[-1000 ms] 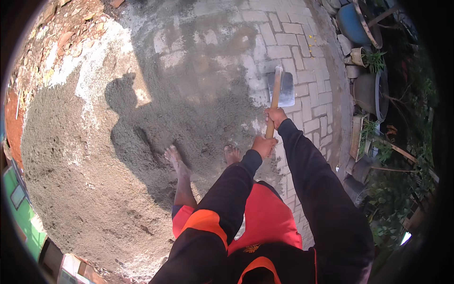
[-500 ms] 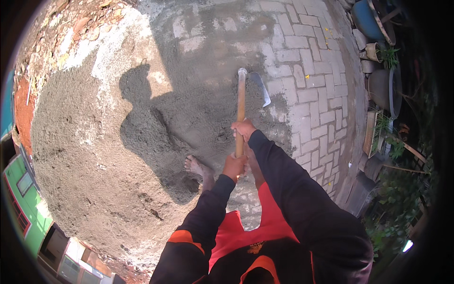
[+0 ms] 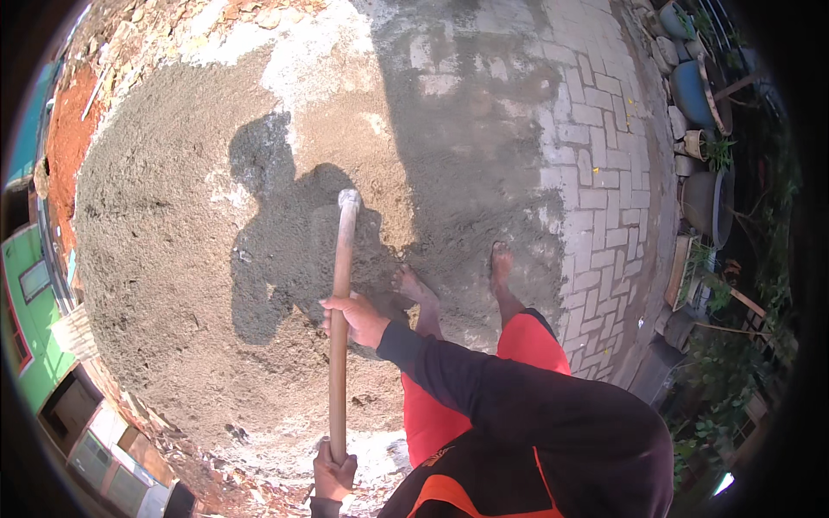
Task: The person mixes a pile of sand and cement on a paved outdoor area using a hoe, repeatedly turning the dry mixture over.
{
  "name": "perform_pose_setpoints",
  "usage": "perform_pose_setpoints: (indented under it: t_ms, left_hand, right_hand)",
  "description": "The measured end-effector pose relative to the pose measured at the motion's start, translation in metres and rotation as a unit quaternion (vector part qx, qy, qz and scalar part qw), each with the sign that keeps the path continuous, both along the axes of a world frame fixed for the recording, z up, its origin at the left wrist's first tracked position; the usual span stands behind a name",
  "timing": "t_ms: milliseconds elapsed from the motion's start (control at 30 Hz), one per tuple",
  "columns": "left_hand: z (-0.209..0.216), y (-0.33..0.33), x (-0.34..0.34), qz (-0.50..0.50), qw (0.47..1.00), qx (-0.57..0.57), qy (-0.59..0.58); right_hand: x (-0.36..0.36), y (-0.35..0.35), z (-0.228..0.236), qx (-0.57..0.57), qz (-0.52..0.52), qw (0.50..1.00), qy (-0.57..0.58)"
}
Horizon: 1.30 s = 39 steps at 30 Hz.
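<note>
A hoe [image 3: 339, 371] with a long wooden handle lies across my left side, its head end pointing away over a broad grey mound of wet-looking cement mix [image 3: 155, 259]. Near the handle's rear end, my left hand [image 3: 332, 475] is closed round the wood. Further up, about mid-shaft, my right hand [image 3: 358, 319] grips the same handle. A pale collar tops the far end; the blade cannot be made out against the shaded mix. My bare feet stand beyond my right arm, one at the edge of the mound and the other on smeared grey ground.
Paving bricks [image 3: 596, 224] run along the right, partly coated with grey mix. Past them stand flower pots [image 3: 695, 142], a blue tub [image 3: 691, 91] and plants [image 3: 725, 371]. Rubble [image 3: 190, 26] and red soil [image 3: 73, 129] edge the far left, with a green building [image 3: 34, 285] behind.
The hoe has swung left from the paving's edge to over the mound. My left hand has slid back toward the handle's rear end, farther from my right. My feet now stand apart in view.
</note>
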State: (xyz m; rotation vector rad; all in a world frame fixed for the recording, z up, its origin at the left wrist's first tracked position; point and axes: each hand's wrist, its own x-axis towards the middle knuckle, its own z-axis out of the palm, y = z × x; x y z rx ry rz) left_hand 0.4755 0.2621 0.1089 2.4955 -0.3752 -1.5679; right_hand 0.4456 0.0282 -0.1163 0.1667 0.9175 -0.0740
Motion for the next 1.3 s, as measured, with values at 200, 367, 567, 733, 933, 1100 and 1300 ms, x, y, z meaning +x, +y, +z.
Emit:
perform_pose_setpoints:
  t_ms: [200, 367, 567, 733, 933, 1100, 1300]
  left_hand:
    - [0.096, 0.197, 0.046, -0.249, 0.905, 0.262, -0.226]
    - [-0.027, 0.106, -0.015, -0.112, 0.965, 0.026, -0.236]
    - [-0.283, -0.121, -0.134, 0.045, 0.987, -0.153, -0.024]
    - [-0.378, -0.287, -0.157, 0.073, 0.968, -0.239, -0.021]
    - [-0.372, -0.268, -0.194, 0.152, 0.968, -0.172, 0.105]
    - [-0.334, -0.198, -0.252, 0.175, 0.972, -0.119, 0.101]
    - [-0.290, -0.146, -0.282, 0.217, 0.957, -0.045, 0.188]
  right_hand:
    - [0.082, 0.132, 0.093, 0.081, 0.093, 0.979, -0.165]
    - [0.008, 0.030, 0.022, -0.049, 0.082, 0.993, -0.071]
    - [-0.063, -0.184, -0.153, -0.379, 0.124, 0.884, 0.245]
    - [-0.084, -0.282, -0.229, -0.507, 0.272, 0.745, 0.338]
    - [-0.111, -0.241, -0.263, -0.516, 0.429, 0.645, 0.366]
    - [-0.166, -0.153, -0.239, -0.416, 0.490, 0.697, 0.319]
    - [-0.227, -0.067, -0.257, -0.318, 0.528, 0.717, 0.325]
